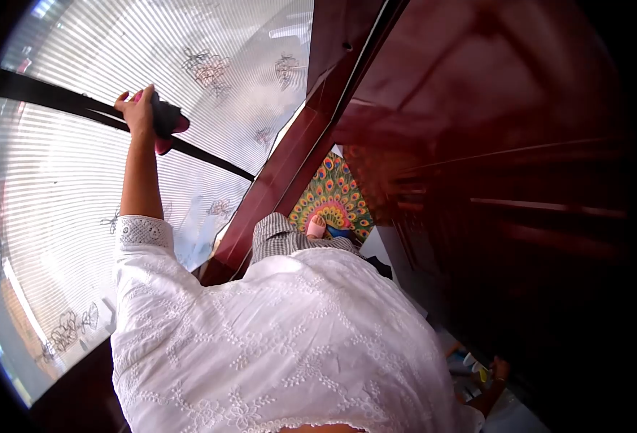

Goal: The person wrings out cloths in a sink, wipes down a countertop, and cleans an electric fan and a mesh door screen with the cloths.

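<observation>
My left hand (139, 112) is raised at the upper left. Its fingers are closed on a black and pink cloth (164, 119), which hangs in a bunch to the right of the palm. Hand and cloth are at a black bar (214, 162) that crosses a ribbed, translucent window pane (210, 94) with flower drawings. Low at the right, my right hand (501, 369) is small and dim beside a glossy dark red panel (477, 144). Its fingers are too dark to make out, and a small yellow and white thing (483, 374) shows near it.
A dark red frame (289, 169) runs diagonally between the pane and the glossy panel. Below lies a mat with a peacock-feather pattern (333, 184), where a foot in a pink slipper (316, 227) stands. A white embroidered top (289, 339) fills the lower middle.
</observation>
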The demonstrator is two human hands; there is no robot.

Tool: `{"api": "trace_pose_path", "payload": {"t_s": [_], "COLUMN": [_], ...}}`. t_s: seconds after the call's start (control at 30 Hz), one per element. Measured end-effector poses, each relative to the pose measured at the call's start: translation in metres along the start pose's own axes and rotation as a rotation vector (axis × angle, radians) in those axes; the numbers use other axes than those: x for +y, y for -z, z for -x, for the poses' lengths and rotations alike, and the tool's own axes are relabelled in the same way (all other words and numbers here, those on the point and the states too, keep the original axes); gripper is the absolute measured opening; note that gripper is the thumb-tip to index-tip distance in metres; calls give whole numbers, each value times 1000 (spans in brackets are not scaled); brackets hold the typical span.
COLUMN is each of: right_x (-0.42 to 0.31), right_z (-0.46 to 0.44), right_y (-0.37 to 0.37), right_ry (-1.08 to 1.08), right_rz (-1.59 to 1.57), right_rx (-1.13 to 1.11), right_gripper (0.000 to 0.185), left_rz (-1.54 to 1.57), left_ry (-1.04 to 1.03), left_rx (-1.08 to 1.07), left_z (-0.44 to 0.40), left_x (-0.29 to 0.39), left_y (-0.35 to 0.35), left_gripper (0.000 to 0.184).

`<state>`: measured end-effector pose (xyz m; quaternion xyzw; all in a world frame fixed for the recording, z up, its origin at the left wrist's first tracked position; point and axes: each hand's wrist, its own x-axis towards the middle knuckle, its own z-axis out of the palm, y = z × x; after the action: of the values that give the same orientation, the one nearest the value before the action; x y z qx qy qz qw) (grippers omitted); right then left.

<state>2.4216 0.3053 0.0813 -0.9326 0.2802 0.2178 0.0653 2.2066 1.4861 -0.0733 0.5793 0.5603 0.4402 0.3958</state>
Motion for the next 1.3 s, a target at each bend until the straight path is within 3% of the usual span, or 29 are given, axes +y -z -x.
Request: {"api": "trace_pose_path", "payload": {"t_s": [0.17, 0.23, 0.5, 0.63, 0.87, 0.93, 1.0, 1.07, 1.13, 1.2, 1.27, 1.3], "right_x": [26, 59, 58, 58, 59, 60, 32, 49, 131, 98, 43, 57], "right_z": [35, 57, 196, 258, 356, 365, 397, 410, 418, 446, 469, 472], "right_y": [-23, -47, -122, -163, -222, -237, -249, -273, -329, -325, -306, -321], "right_ry": [106, 603, 344, 346, 249, 53, -67, -189, 74, -183, -391, -416], "right_rz": [125, 720, 1004, 959, 788, 564, 444, 311, 887, 735, 282, 264], "right_rx": [3, 261, 71, 42, 122, 26, 69, 99, 373, 65, 68, 60], "right_gripper": [43, 48, 6, 3, 13, 10, 10, 11, 16, 26, 35, 35], "left_rz": [-21, 21, 242, 348, 425, 452, 465, 468, 539, 646, 486, 595], "left_ry": [-41, -33, -101, -111, -148, -172, -159, -196, -143, -241, -354, -320], "left_rx": [-45, -90, -373, -535, -698, -732, -751, -783, -784, -797, -834, -874], "left_z": [-36, -41, -61, -62, -46, -27, -11, -8, -2, -26, -26, -23], "left_x": [12, 21, 14, 19, 31, 43, 57, 63, 72, 51, 55, 59], "left_y": [-8, -8, -6, -23, -49, -53, -61, -59, -57, -72, -91, -86], "left_gripper": [75, 77, 72, 71, 73, 76, 79, 81, 80, 74, 60, 44]}}
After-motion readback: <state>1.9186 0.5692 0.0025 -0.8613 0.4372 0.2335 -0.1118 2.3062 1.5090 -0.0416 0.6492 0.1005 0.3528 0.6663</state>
